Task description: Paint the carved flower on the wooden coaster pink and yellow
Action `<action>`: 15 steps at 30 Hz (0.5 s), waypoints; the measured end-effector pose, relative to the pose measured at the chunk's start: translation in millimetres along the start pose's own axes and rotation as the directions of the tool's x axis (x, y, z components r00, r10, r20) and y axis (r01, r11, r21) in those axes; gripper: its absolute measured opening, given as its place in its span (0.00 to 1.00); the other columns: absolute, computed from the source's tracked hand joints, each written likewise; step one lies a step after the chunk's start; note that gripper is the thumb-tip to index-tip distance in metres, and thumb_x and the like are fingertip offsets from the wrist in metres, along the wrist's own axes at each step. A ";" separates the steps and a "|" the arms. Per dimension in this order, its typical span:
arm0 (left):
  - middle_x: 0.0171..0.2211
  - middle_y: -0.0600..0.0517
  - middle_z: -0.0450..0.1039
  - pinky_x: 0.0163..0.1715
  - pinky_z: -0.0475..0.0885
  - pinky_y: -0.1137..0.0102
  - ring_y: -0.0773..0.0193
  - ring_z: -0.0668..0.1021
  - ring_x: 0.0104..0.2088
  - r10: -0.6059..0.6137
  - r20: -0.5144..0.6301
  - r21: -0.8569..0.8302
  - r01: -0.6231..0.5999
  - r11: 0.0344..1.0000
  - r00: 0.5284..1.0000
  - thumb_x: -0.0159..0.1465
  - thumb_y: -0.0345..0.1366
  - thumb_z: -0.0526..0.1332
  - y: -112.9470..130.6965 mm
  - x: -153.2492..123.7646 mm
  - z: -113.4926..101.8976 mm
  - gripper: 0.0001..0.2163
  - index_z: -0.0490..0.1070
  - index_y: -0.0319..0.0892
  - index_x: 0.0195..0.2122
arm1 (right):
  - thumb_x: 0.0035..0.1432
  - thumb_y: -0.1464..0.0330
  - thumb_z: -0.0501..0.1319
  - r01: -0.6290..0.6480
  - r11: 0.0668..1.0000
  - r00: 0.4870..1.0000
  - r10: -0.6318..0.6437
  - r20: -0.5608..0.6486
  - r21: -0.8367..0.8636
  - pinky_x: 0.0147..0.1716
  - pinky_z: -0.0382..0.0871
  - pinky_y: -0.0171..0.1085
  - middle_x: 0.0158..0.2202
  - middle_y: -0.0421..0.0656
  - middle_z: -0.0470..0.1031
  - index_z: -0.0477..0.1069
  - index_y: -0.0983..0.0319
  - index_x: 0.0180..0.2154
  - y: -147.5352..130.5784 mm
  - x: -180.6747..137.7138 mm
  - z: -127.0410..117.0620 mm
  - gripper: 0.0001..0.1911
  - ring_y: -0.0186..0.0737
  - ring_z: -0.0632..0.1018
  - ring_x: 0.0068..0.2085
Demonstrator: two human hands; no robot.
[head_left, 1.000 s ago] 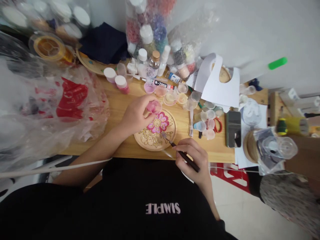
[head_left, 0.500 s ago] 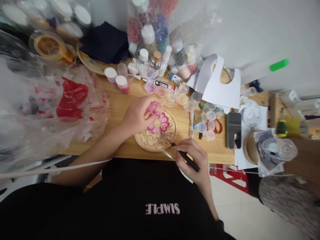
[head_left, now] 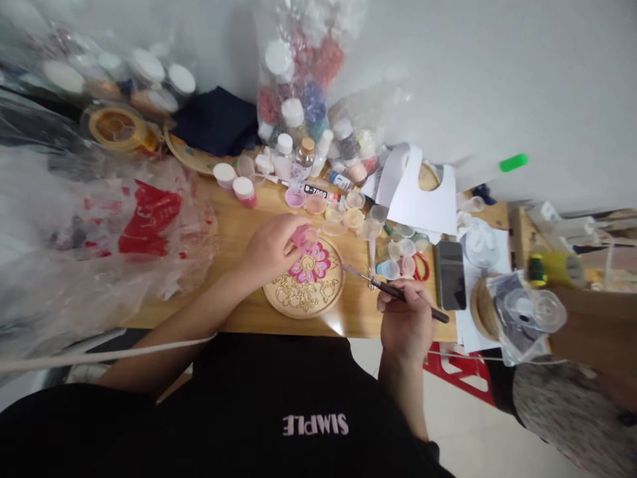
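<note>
My left hand is closed on a small clear cup with pink contents, held over the upper left edge of a round wooden plaque. On the plaque, gold outlines form a floral pattern, and a large flower is coloured pink and lilac. My right hand grips the dark handle of a palette knife. The knife's metal tip points left, just off the plaque's right edge. My left fingers partly hide the cup.
Several small plastic cups of coloured material stand behind the plaque, near a B-7000 glue tube. Red-handled scissors and a phone lie to the right. A crumpled plastic bag covers the left side.
My right hand has moved right with the palette knife, taking its tip from the flower pattern to beyond the plaque's edge. My left hand still holds the cup. The camera view has shifted.
</note>
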State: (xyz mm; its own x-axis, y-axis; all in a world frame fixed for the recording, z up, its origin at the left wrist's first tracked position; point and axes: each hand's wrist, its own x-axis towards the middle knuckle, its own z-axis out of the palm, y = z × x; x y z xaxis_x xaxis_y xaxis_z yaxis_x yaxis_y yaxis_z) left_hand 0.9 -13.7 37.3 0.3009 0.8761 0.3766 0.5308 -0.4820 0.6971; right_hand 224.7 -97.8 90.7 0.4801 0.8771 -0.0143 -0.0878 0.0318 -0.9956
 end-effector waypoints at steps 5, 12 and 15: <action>0.44 0.47 0.82 0.47 0.79 0.61 0.56 0.83 0.45 0.022 -0.016 -0.022 -0.023 0.999 1.000 0.69 0.33 0.62 0.8 -0.4 -1.0 0.08 0.71 0.43 0.49 | 0.56 0.67 0.64 0.069 0.997 0.994 -0.066 0.089 -0.032 0.19 0.63 0.32 0.19 0.35 0.70 0.77 0.59 0.26 0.4 14.4 24.1 0.07 0.31 0.71 0.19; 0.41 0.47 0.81 0.45 0.79 0.61 0.57 0.82 0.42 0.101 -0.057 -0.046 -0.104 0.994 0.993 0.69 0.29 0.60 2.6 2.4 -3.9 0.06 0.73 0.42 0.46 | 0.59 0.70 0.66 0.305 0.920 0.896 -0.191 0.400 -0.244 0.30 0.76 0.34 0.31 0.40 0.83 0.82 0.57 0.36 -8.2 20.7 41.6 0.05 0.35 0.81 0.30; 0.43 0.47 0.81 0.48 0.79 0.60 0.57 0.82 0.45 0.110 -0.021 -0.050 -0.111 0.993 0.994 0.67 0.25 0.60 3.5 3.6 -5.2 0.09 0.73 0.42 0.46 | 0.58 0.70 0.67 0.327 0.910 0.855 -0.171 0.489 -0.254 0.29 0.76 0.33 0.33 0.40 0.84 0.82 0.56 0.36 -9.1 28.8 44.5 0.05 0.36 0.83 0.32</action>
State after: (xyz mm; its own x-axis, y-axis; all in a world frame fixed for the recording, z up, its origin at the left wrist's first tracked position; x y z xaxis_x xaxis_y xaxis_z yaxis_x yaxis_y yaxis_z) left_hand -0.3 -12.2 44.3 0.3403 0.8179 0.4640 0.4541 -0.5750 0.6805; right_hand 200.5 -51.4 103.5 -0.0012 0.9791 0.2033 0.2987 0.1944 -0.9343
